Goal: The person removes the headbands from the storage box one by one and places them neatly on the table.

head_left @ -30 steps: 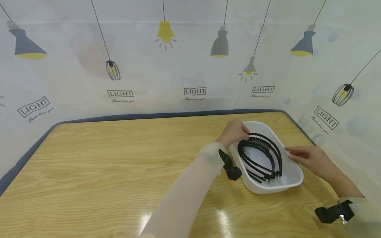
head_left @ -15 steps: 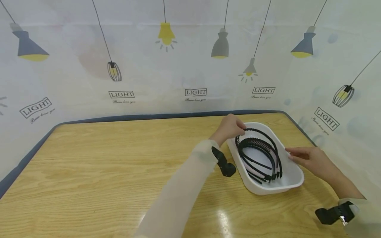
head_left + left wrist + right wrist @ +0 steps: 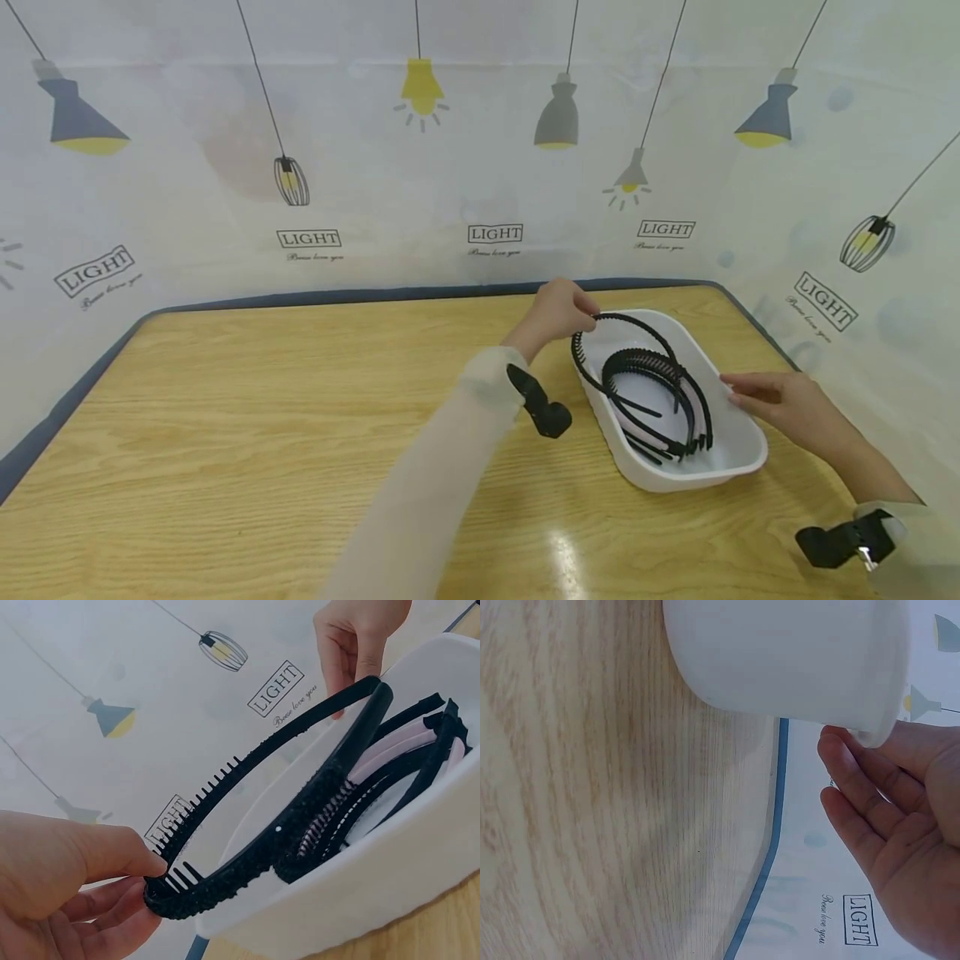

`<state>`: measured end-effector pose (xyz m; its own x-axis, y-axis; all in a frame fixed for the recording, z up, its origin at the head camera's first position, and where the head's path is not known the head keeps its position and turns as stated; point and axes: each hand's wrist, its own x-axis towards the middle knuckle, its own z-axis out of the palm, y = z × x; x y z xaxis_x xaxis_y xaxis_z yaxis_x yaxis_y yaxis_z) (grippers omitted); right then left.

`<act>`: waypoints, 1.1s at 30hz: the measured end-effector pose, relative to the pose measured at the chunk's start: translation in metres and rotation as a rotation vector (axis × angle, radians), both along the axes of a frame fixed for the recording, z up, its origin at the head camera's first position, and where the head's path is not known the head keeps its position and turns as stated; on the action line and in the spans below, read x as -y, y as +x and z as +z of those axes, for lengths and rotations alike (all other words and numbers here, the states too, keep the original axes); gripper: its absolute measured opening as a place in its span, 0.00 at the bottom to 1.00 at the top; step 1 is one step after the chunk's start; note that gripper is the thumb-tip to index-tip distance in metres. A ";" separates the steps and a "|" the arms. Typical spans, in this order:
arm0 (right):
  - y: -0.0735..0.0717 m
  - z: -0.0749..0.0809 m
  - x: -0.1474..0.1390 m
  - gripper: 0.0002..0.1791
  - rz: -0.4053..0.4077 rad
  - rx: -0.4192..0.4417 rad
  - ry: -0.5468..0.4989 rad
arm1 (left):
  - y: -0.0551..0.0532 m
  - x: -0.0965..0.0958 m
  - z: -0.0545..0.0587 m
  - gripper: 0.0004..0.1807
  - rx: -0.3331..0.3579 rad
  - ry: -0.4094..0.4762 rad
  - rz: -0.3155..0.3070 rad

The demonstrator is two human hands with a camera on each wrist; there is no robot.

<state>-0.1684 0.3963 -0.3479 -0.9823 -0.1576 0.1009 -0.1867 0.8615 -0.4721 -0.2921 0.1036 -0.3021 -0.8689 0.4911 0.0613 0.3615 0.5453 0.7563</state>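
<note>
My left hand [image 3: 557,312] pinches a black headband [image 3: 289,814] between thumb and fingers at its curved top. The headband has comb-like teeth inside and a rough, beaded-looking surface. It is tilted over the left rim of a white plastic tub [image 3: 738,446], its ends still above the inside. Several other headbands [image 3: 643,360], black and with some pale pink showing, lie nested in the tub. At the tub's right side, my right hand [image 3: 791,410] holds the rim; in the right wrist view its fingertips [image 3: 836,754] press just under the lip.
The tub stands on a wood-grain table [image 3: 262,433] near its right edge. A pale backdrop [image 3: 375,167] printed with hanging lamps rises behind and beside the table. Black cameras are strapped to both wrists.
My left hand has moved left and slightly away, drawing the black headband up out of the nested pile toward the tub's left rim. The right hand stays at the rim.
</note>
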 end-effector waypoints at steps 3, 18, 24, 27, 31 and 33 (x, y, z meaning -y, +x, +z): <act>0.000 0.000 0.000 0.21 0.004 0.001 -0.003 | -0.003 0.008 0.001 0.10 0.005 0.000 0.000; 0.000 0.000 0.001 0.21 0.011 -0.006 0.013 | -0.012 0.051 0.004 0.11 0.039 -0.063 0.030; -0.001 0.001 0.000 0.20 0.013 -0.016 0.010 | -0.014 0.070 0.004 0.11 0.038 -0.065 0.056; -0.001 0.001 -0.001 0.20 0.017 -0.011 0.003 | -0.015 0.081 0.005 0.11 0.044 -0.062 0.071; -0.001 0.002 -0.001 0.20 0.019 -0.012 0.000 | -0.017 0.096 0.005 0.11 0.058 -0.058 0.088; -0.001 0.002 -0.001 0.20 0.019 -0.014 0.001 | -0.019 0.104 0.004 0.12 0.064 -0.052 0.094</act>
<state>-0.1690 0.3977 -0.3463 -0.9776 -0.1764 0.1149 -0.2099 0.8582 -0.4685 -0.3108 -0.0003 -0.2977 -0.9127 0.4082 -0.0193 0.2586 0.6135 0.7461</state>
